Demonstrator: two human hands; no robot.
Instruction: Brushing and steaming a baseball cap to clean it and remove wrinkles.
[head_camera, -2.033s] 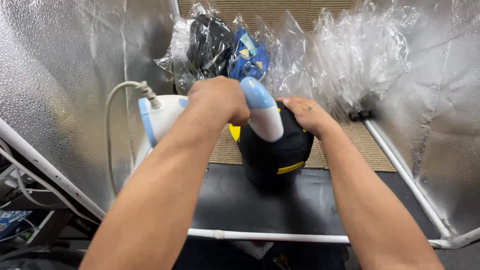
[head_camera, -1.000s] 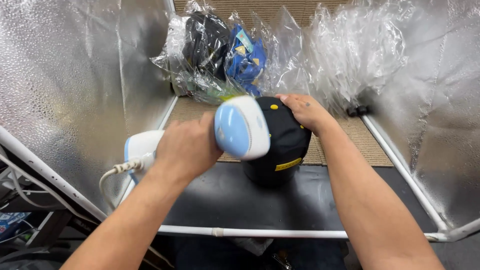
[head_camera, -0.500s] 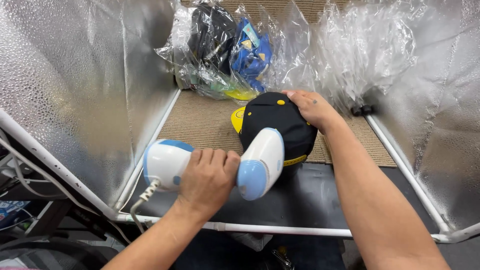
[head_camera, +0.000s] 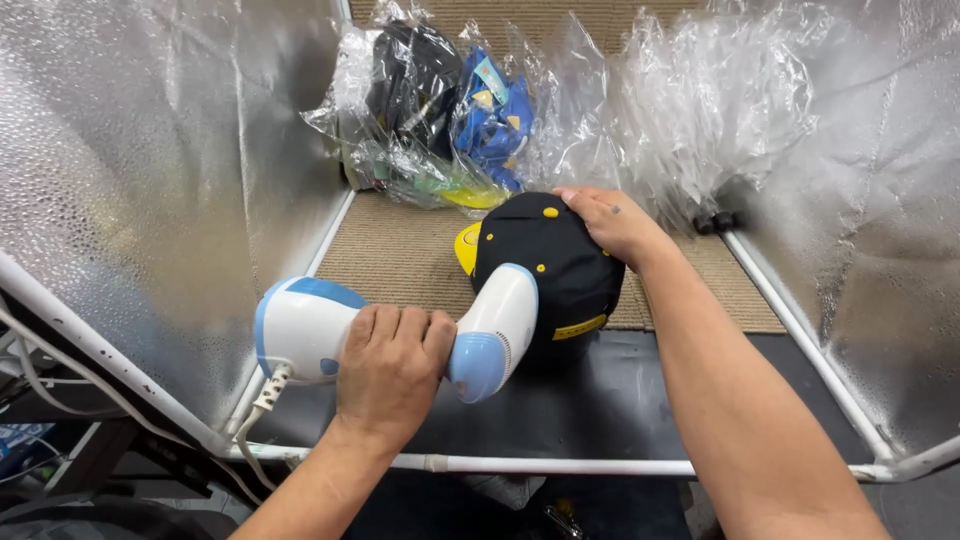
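My left hand grips the handle of a white and blue handheld steamer, its nozzle head lying against the near side of a black cap with yellow eyelets and a yellow brim. My right hand rests on the cap's far right side and holds it. The cap stands on a dark mat at the edge of a tan woven mat. A white cord hangs from the steamer's rear end.
Silver foil panels wall the booth on the left and right. Plastic-wrapped caps, one black and one blue, lie at the back with crumpled clear plastic. A white pipe frame runs along the front.
My left hand has brought the steamer down from the cap's top to low on its near left side. My right hand has stayed on the cap.
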